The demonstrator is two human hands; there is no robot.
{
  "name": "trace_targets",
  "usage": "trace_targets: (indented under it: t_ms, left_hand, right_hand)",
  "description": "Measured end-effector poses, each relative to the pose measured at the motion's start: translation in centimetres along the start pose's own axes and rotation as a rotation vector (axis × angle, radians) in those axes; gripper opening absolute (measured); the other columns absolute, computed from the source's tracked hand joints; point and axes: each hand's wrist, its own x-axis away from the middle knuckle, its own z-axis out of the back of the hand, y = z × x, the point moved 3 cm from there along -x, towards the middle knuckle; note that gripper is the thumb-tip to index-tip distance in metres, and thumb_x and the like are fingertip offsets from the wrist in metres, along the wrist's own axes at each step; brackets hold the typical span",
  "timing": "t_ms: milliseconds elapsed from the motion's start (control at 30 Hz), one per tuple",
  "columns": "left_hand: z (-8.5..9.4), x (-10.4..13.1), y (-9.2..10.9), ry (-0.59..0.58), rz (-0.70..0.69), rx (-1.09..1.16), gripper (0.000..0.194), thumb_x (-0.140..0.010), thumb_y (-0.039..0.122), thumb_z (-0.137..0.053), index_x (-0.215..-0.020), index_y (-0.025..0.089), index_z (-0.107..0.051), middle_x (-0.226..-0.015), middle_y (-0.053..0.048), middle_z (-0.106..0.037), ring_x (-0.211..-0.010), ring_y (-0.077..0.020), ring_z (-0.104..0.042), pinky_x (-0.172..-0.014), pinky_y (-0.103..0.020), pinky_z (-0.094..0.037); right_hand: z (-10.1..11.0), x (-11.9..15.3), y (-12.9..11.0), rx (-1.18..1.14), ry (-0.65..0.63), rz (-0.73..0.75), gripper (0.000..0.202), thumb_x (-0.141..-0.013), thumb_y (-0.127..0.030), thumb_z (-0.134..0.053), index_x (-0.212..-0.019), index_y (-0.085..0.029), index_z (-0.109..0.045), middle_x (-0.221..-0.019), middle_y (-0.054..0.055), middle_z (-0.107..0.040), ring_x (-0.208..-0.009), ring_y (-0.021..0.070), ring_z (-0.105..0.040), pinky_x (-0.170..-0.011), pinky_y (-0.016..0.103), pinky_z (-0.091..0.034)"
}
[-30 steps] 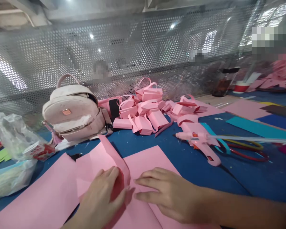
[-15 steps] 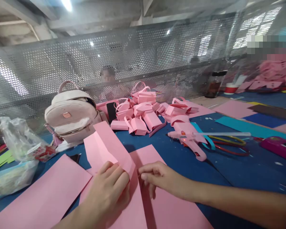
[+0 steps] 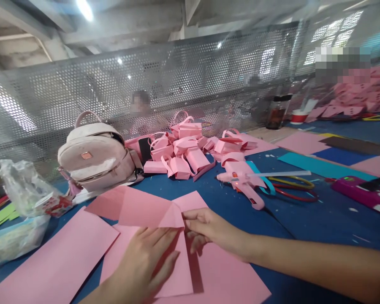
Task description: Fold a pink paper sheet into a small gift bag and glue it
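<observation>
A pink sheet of card paper [image 3: 139, 209] is partly folded, with a raised flap standing along its far side. My left hand [image 3: 147, 255] lies on the sheet just below the flap, its fingers stretched out and pressing down near the crease. At the flap's right corner, my right hand [image 3: 205, 230] has its thumb and forefinger on the paper's edge, the other fingers curled. More flat pink sheet [image 3: 231, 270] lies under the right hand. Another pink sheet [image 3: 53, 257] rests to the left.
A pink glue gun [image 3: 240, 181] lies right of centre, its glue stick pointing right. Small pink paper bags [image 3: 190, 152] are heaped behind, beside a pale backpack [image 3: 95, 156]. A clear plastic bag [image 3: 25, 190] sits left; a magenta device [image 3: 354, 190] lies right. Perforated metal panels [image 3: 190, 71] stand behind.
The upright flap has come down toward the left and now spreads wide. My left hand has flattened from a curled grip. The right hand stays by the fold's corner.
</observation>
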Motion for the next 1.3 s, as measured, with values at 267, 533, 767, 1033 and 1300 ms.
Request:
trace_targets:
  t_ms: [267,533,767,1033,1300]
  left_hand:
    - [1.6,-0.3,0.0,0.152,-0.023,0.032,0.036,-0.099,0.046,-0.049,-0.125,0.022,-0.054,-0.107,-0.008,-0.075,-0.094,-0.0231,-0.073,-0.092,-0.038,-0.057]
    - [1.1,-1.3,0.1,0.095,0.304,0.245,0.012,-0.08,0.011,-0.051,-0.078,0.021,-0.054,-0.071,0.003,-0.062,-0.061,-0.0128,-0.061,-0.058,-0.021,-0.053]
    - [1.5,-1.8,-1.7,0.21,0.301,0.177,0.022,-0.083,0.007,-0.045,-0.071,0.021,-0.058,-0.071,0.001,-0.064,-0.071,-0.0145,-0.065,-0.066,-0.023,-0.054]
    - [1.4,-0.5,-4.6,0.182,0.085,0.107,0.035,-0.099,0.015,-0.041,-0.081,0.023,-0.07,-0.071,0.004,-0.071,-0.064,-0.0106,-0.064,-0.096,-0.036,-0.053]
    - [-0.5,1.6,-3.5,-0.162,0.048,0.231,0.027,-0.099,0.023,-0.05,-0.117,0.029,-0.068,-0.102,-0.005,-0.073,-0.098,-0.0203,-0.066,-0.103,-0.039,-0.047]
  right_hand:
    - [1.1,-0.8,0.2,0.005,0.137,0.169,0.044,-0.067,-0.049,-0.084,-0.088,-0.014,-0.068,-0.071,0.0,-0.067,-0.048,0.0068,-0.056,-0.043,0.017,-0.039]
    - [1.3,-0.6,0.0,0.185,0.185,0.251,0.032,-0.079,-0.044,-0.072,-0.089,-0.014,-0.065,-0.07,0.004,-0.071,-0.051,0.0111,-0.059,-0.041,0.018,-0.041]
    - [0.6,0.1,-0.1,0.273,0.134,0.284,0.034,-0.09,-0.039,-0.061,-0.114,-0.014,-0.065,-0.092,0.009,-0.074,-0.066,0.0131,-0.065,-0.05,0.02,-0.047]
    - [1.8,0.4,-1.6,0.484,0.337,0.529,0.018,-0.088,-0.036,-0.067,-0.089,-0.019,-0.063,-0.083,0.0,-0.065,-0.071,0.0131,-0.057,-0.063,0.024,-0.043]
    - [1.9,-0.5,-0.6,0.738,0.353,0.342,0.023,-0.081,-0.038,-0.075,-0.072,-0.019,-0.067,-0.063,-0.002,-0.064,-0.059,0.0126,-0.053,-0.057,0.024,-0.036]
